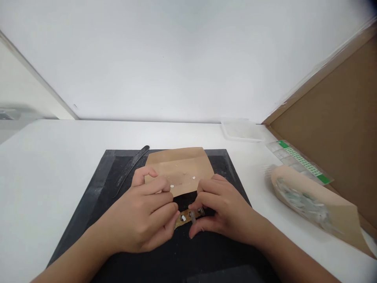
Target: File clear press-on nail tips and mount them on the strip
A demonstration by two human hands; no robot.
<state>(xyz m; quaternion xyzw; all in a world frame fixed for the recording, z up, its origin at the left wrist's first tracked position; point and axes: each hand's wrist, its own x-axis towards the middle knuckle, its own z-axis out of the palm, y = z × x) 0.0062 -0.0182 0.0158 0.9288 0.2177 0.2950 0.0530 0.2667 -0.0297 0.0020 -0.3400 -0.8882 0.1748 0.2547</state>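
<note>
A narrow gold-brown strip (186, 217) with several round metal spots lies on the black mat, between my two hands. My left hand (150, 212) is closed, its lower fingers at the strip's left end; what its fingertips pinch, if anything, is hidden. Around a small clear, greyish piece (193, 217) over the strip, the thumb and forefinger of my right hand (213, 206) are curved. A small white piece (183, 217) rests on the strip. Behind the hands lies a brown paper sheet (179, 165) bearing small white bits (193, 177).
A dark nail file (132, 167) lies at the mat's (97, 184) back left. On the white table (188, 135) at the right are a clear tray (241, 131), a green-labelled case (303, 161) and an open paper packet (341, 212) of translucent pieces. A cardboard panel (332, 118) stands behind them.
</note>
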